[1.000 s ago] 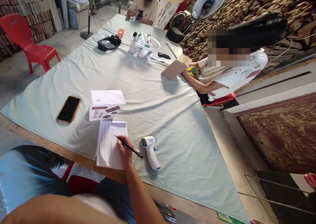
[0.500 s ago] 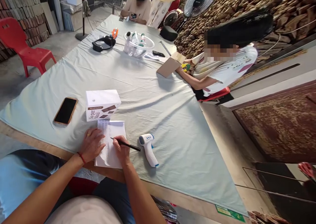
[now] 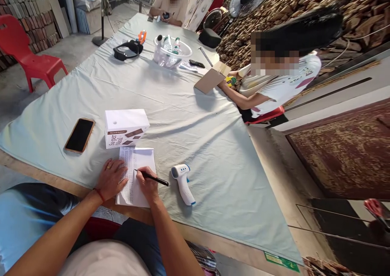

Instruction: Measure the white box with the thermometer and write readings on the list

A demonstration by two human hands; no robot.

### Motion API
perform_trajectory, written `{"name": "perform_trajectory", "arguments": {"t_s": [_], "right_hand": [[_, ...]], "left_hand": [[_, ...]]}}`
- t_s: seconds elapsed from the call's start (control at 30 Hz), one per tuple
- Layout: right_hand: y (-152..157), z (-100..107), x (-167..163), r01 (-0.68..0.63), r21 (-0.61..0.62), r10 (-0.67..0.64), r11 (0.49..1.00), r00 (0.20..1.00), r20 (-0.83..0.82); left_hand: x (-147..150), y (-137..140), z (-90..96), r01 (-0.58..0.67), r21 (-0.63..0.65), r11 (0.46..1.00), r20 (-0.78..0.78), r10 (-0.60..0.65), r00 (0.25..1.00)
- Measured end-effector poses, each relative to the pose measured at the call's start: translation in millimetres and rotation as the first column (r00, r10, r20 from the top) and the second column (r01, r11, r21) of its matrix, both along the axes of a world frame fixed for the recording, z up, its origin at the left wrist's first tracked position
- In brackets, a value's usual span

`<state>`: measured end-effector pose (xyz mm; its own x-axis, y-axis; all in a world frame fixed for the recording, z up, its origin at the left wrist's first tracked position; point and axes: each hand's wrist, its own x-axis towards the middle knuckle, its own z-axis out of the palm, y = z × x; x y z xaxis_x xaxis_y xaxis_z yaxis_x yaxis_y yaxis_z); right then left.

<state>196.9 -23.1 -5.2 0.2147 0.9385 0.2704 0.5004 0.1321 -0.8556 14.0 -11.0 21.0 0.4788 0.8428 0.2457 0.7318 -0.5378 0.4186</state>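
Note:
My right hand [image 3: 147, 184] is closed around a black pen [image 3: 158, 180], its tip close to the written lines on a white sheet of paper [image 3: 143, 162]. Flat on the sheet's left edge and the cloth lies my left hand [image 3: 112, 175], fingers spread, with a ring and a red wrist cord. Just beyond the paper stands a white box [image 3: 126, 126] with brown print. To the right of my pen rests a white and blue infrared thermometer [image 3: 183, 183]. A phone [image 3: 79, 135] lies to the left of the box.
A pale cloth covers the table [image 3: 219, 178]. Farther back are a black headset [image 3: 128, 50] and a basket of bottles [image 3: 172, 54]. A person on the right holds a cardboard piece [image 3: 210, 80]; another person [image 3: 169, 6] sits at the far end. A red chair [image 3: 36, 57] stands left.
My right hand and the pen have shifted slightly left across the paper. My left hand stays on the sheet's edge. The whole view has moved a little.

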Motion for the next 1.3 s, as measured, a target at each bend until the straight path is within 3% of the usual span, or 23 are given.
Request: {"name": "perform_trajectory", "arguments": {"t_s": [0.33, 1.03, 1.3], "right_hand": [[1.1, -3.2, 1.3, -0.030, 0.087, 0.025, 0.996, 0.998, 0.052], [0.8, -3.1, 2.8, -0.013, 0.041, 0.013, 0.999, 1.000, 0.009], [0.6, -3.6, 2.1, 0.007, 0.075, -0.007, 0.997, 1.000, 0.007]], "left_hand": [[-0.6, -0.4, -3.9, 0.001, 0.061, 0.998, -0.015, 0.000, 1.000], [-1.1, -0.6, -7.6, 0.008, 0.108, 0.994, -0.013, -0.007, 1.000], [-0.9, -0.9, -7.4, 0.007, 0.108, 0.994, -0.013, -0.005, 1.000]]}}
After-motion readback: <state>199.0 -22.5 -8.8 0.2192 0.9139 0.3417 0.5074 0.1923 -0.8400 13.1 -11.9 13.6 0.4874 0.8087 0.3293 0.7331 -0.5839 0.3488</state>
